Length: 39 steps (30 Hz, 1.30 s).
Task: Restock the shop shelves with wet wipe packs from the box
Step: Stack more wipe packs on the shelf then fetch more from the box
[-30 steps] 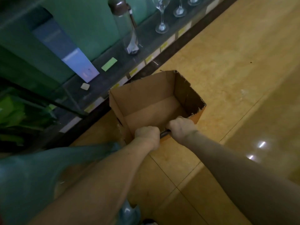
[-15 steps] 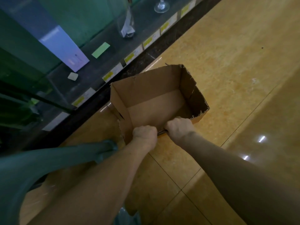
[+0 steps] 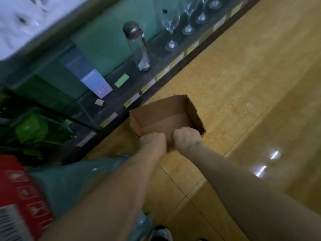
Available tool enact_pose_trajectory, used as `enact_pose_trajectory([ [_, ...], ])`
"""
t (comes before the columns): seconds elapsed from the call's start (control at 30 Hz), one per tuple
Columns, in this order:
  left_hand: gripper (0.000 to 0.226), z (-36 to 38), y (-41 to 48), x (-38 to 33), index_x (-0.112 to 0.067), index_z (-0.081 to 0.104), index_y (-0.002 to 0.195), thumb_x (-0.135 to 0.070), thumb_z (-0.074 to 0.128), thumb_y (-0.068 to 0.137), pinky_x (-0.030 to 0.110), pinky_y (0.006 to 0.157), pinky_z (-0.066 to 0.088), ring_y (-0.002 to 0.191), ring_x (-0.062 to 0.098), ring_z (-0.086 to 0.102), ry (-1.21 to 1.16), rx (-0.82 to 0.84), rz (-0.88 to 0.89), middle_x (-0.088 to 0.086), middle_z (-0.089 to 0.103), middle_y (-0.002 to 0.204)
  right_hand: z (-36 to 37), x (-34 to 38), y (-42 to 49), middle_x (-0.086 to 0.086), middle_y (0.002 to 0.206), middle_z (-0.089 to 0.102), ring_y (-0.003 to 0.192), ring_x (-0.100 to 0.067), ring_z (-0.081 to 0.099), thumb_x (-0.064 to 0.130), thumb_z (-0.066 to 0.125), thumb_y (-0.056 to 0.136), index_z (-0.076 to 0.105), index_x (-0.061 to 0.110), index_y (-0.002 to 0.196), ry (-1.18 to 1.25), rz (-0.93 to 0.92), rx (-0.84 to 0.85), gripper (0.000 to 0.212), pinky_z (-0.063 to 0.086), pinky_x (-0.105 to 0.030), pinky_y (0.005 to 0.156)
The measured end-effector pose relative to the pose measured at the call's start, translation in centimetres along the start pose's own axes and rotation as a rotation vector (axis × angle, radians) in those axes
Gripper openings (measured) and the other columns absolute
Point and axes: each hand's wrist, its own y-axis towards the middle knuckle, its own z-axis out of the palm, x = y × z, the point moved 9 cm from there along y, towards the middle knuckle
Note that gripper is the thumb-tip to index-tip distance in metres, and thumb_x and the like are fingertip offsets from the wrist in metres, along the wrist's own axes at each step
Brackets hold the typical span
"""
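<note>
Nearest the camera, two bare forearms reach forward and down, converging on the near wall of the box (image 3: pixel 166 115). The left hand (image 3: pixel 152 142) and right hand (image 3: pixel 186 138) sit side by side, just apart, each curled into a fist over that wall's top edge, knuckles up and fingers hidden inside. Both are clamped on the cardboard, about equally far forward.

The box lies straight ahead of the hands, open top up, either resting on the tiled floor (image 3: pixel 243 84) or held just above it; which cannot be told. Its long axis appears to run left to right across the person, roughly parallel to the shelf (image 3: pixel 121 94) beyond. No wet wipe packs show inside; what is visible of the bottom is bare cardboard, so the box looks emptied and the restocking seems at or near its end.

Past the box, left and ahead, the shelf carries a clear bottle (image 3: pixel 139 49), stemmed glasses (image 3: pixel 172 32) and price labels along its front. Any coming move likely means carrying or sliding the box by this two-handed grip on one wall, which could bend the torn cardboard.
</note>
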Motion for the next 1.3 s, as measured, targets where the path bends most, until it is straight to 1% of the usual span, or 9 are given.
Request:
enact_pose_trajectory([
  [0.1, 0.029, -6.1, -5.4, 0.8, -0.013, 0.058, 0.121, -0.009, 0.052, 0.093, 0.034, 0.085, 0.046, 0.114, 0.025, 0.057, -0.051, -0.062, -0.030, 0.008, 0.059, 0.125, -7.4, 1.1, -3.9, -0.007, 0.110, 0.064, 0.106, -0.025, 0.055, 0.015, 0.042, 0.099, 0.065, 0.016, 0.109, 0.040, -0.033, -0.069, 0.025, 0.045, -0.033, 0.079],
  [0.37, 0.020, -23.7, -22.2, 3.5, -0.018, 0.062, 0.108, -0.022, 0.045, 0.098, 0.034, 0.071, 0.039, 0.104, 0.027, 0.058, -0.166, -0.305, -0.059, 0.006, 0.060, 0.115, -27.7, 6.5, -16.9, -0.002, 0.118, 0.060, 0.109, -0.022, 0.056, 0.018, 0.050, 0.094, 0.063, 0.024, 0.114, 0.083, -0.221, -0.262, 0.025, 0.047, -0.034, 0.087],
  [0.5, 0.022, -29.6, -31.0, 7.8, -0.022, 0.056, 0.116, -0.030, 0.049, 0.096, 0.036, 0.071, 0.038, 0.108, 0.029, 0.055, -0.263, -0.429, -0.079, 0.006, 0.053, 0.119, -35.0, 11.0, -23.0, -0.005, 0.115, 0.059, 0.108, -0.027, 0.056, 0.022, 0.052, 0.090, 0.062, 0.021, 0.114, 0.155, -0.315, -0.342, 0.026, 0.049, -0.040, 0.088],
  [0.6, 0.040, -31.4, -37.4, 11.9, -0.025, 0.043, 0.132, -0.035, 0.052, 0.094, 0.038, 0.077, 0.041, 0.115, 0.031, 0.050, -0.343, -0.465, -0.121, 0.008, 0.045, 0.126, -38.3, 15.4, -27.0, -0.009, 0.120, 0.057, 0.114, -0.030, 0.052, 0.021, 0.052, 0.091, 0.060, 0.019, 0.122, 0.221, -0.390, -0.346, 0.032, 0.047, -0.039, 0.089],
  [0.7, 0.061, -31.2, -42.6, 16.5, -0.028, 0.028, 0.146, -0.033, 0.055, 0.092, 0.041, 0.084, 0.044, 0.121, 0.033, 0.047, -0.443, -0.483, -0.189, 0.010, 0.040, 0.133, -39.7, 20.5, -30.5, -0.010, 0.124, 0.054, 0.116, -0.030, 0.051, 0.021, 0.055, 0.090, 0.054, 0.018, 0.131, 0.248, -0.479, -0.330, 0.041, 0.046, -0.038, 0.090],
  [0.93, 0.069, -24.7, -50.9, 27.8, -0.026, 0.020, 0.152, -0.026, 0.056, 0.093, 0.043, 0.093, 0.046, 0.124, 0.036, 0.049, -0.698, -0.552, -0.386, 0.016, 0.037, 0.145, -37.2, 32.1, -36.5, -0.011, 0.127, 0.055, 0.113, -0.028, 0.055, 0.017, 0.054, 0.095, 0.057, 0.017, 0.131, 0.328, -0.638, -0.176, 0.037, 0.044, -0.034, 0.094],
  [1.1, 0.070, -16.3, -53.2, 35.6, -0.019, 0.018, 0.153, -0.018, 0.057, 0.094, 0.038, 0.077, 0.045, 0.107, 0.036, 0.055, -0.796, -0.484, -0.472, 0.020, 0.047, 0.134, -32.5, 37.4, -36.7, -0.007, 0.138, 0.049, 0.120, -0.025, 0.050, 0.021, 0.051, 0.099, 0.054, 0.019, 0.134, 0.330, -0.589, -0.025, 0.036, 0.040, -0.035, 0.103],
  [1.17, 0.071, -13.0, -53.5, 38.1, -0.017, 0.018, 0.154, -0.018, 0.057, 0.094, 0.039, 0.084, 0.047, 0.112, 0.034, 0.054, -0.843, -0.449, -0.492, 0.019, 0.044, 0.140, -30.4, 38.8, -36.1, -0.006, 0.138, 0.050, 0.120, -0.024, 0.050, 0.019, 0.050, 0.100, 0.055, 0.018, 0.133, 0.344, -0.544, 0.015, 0.033, 0.042, -0.035, 0.102],
  [1.3, 0.084, -6.5, -52.6, 42.0, -0.015, 0.022, 0.153, -0.052, 0.042, 0.081, 0.038, 0.102, 0.041, 0.127, 0.033, 0.047, -0.924, -0.368, -0.510, 0.018, 0.039, 0.148, -25.9, 41.0, -34.5, -0.005, 0.140, 0.051, 0.114, -0.021, 0.055, 0.018, 0.050, 0.099, 0.054, 0.018, 0.134, 0.341, -0.449, 0.086, 0.035, 0.043, -0.034, 0.101],
])
